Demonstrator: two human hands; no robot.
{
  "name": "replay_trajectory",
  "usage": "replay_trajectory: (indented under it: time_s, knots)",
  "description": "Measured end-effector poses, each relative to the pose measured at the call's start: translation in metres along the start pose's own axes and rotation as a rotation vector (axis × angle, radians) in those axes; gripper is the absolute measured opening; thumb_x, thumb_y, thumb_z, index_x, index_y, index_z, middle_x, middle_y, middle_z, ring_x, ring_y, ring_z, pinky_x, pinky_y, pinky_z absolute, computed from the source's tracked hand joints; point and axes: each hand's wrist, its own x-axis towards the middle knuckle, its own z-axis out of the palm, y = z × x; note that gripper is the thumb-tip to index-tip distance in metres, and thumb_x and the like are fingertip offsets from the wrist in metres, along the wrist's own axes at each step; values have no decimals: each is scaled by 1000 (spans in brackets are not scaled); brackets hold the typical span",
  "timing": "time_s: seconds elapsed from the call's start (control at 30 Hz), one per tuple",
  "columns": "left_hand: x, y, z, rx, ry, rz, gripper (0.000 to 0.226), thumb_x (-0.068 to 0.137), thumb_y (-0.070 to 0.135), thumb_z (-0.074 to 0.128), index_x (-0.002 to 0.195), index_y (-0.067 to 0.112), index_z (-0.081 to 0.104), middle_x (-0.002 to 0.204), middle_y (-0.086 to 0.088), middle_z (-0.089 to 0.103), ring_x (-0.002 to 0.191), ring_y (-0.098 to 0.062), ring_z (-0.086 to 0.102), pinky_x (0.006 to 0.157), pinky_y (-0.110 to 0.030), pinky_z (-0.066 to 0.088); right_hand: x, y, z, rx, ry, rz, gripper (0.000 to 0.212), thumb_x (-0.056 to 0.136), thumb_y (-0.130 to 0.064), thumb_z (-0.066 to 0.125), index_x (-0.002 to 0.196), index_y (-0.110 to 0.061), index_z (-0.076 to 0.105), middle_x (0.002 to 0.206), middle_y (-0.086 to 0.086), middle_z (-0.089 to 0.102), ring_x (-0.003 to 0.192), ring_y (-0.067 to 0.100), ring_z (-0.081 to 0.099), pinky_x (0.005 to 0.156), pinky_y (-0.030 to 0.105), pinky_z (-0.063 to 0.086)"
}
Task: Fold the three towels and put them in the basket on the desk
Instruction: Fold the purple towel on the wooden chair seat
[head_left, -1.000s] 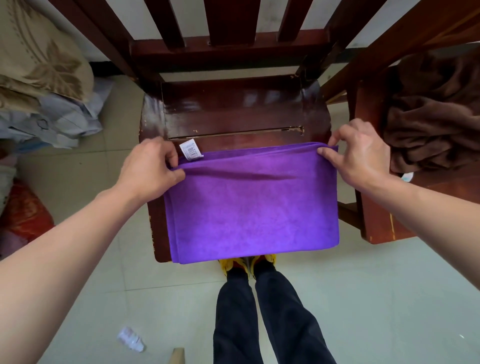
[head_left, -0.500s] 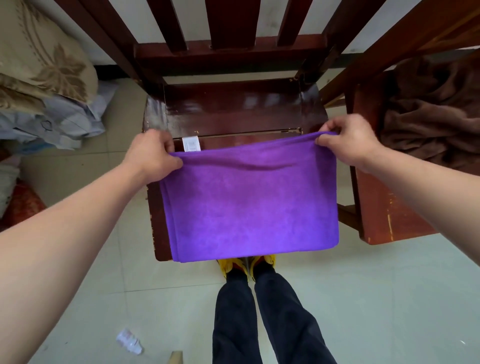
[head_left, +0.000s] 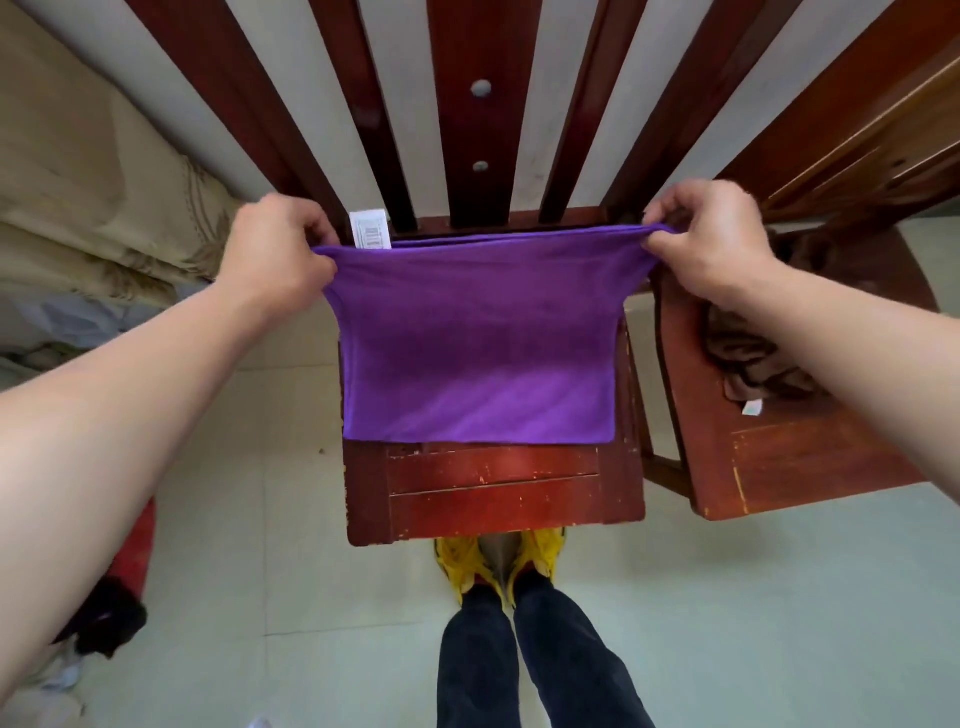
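Left hand (head_left: 278, 249) and right hand (head_left: 709, 236) pinch purple towel's (head_left: 478, 358) top corners.

Soft, even daylight is filling the scene, and nothing is casting a hard shadow. The purple towel (head_left: 478, 353) is showing a darker band across its middle. Wide-angle distortion is splaying the chair slats (head_left: 480, 104) and stretching the forearms at the edges. The bottom-left corner is looking blurred, possibly from lens softness.
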Motion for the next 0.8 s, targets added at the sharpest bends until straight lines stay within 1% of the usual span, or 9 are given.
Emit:
replay_trajectory:
  time_s: [0.13,0.2,0.27,0.37,0.47,0.57,0.67,0.73,0.8]
  knots:
    - [-31,-9,11,137,-35,162,8,71,2,61,76,8,64,83,-14,54,83,-39,56,67,-41,44,-32,14,3,-189,-34,-177,13,79,-12,65,84,-24,65,88,1,62,87,25,59,70,34,43]
    - [-50,-18,30,206,-68,205,5,74,5,62,78,6,64,87,-16,52,89,-38,54,65,-42,43,-51,32,18,-303,-67,-319,13,77,-11,65,87,-20,66,93,4,60,93,28,57,68,36,45]
    - [-65,-29,47,269,-95,228,9,73,4,63,82,7,65,88,-14,51,93,-37,54,63,-42,45,-67,49,32,-383,-99,-419,15,75,-10,66,87,-18,66,93,4,58,96,30,56,61,37,47]
    - [-86,-47,82,351,-178,241,16,70,1,64,85,8,64,88,-12,55,91,-37,55,60,-43,47,-88,73,60,-453,-154,-512,14,73,-9,69,85,-15,66,87,5,57,89,31,56,52,33,43]
    - [-105,-60,111,398,-252,223,17,69,-1,65,84,5,61,85,-14,55,87,-38,55,57,-42,46,-101,92,83,-496,-184,-584,8,75,-10,68,82,-14,66,82,6,57,81,32,56,52,29,35]
    - [-116,-70,134,421,-273,195,20,67,-3,66,84,4,60,82,-16,55,84,-39,56,54,-41,44,-109,108,103,-504,-225,-591,8,78,-10,60,82,-12,67,79,8,55,77,33,54,51,29,32]
    - [-125,-76,148,466,-319,153,25,68,-3,65,91,4,60,87,-16,55,87,-39,55,58,-42,44,-118,116,118,-544,-343,-542,13,77,-7,67,88,-12,71,82,8,57,80,33,56,50,33,44]
    - [-129,-78,150,487,-364,136,29,67,-3,66,95,4,60,90,-17,55,87,-39,55,60,-43,44,-121,112,120,-550,-493,-454,23,80,-13,63,101,-16,71,94,6,58,91,31,57,59,37,51]
    - [-129,-78,147,512,-401,146,28,66,-1,66,93,4,60,90,-18,53,85,-39,54,63,-44,44,-118,107,114,-541,-619,-380,30,83,-23,59,112,-23,68,105,2,59,104,26,57,70,37,52]
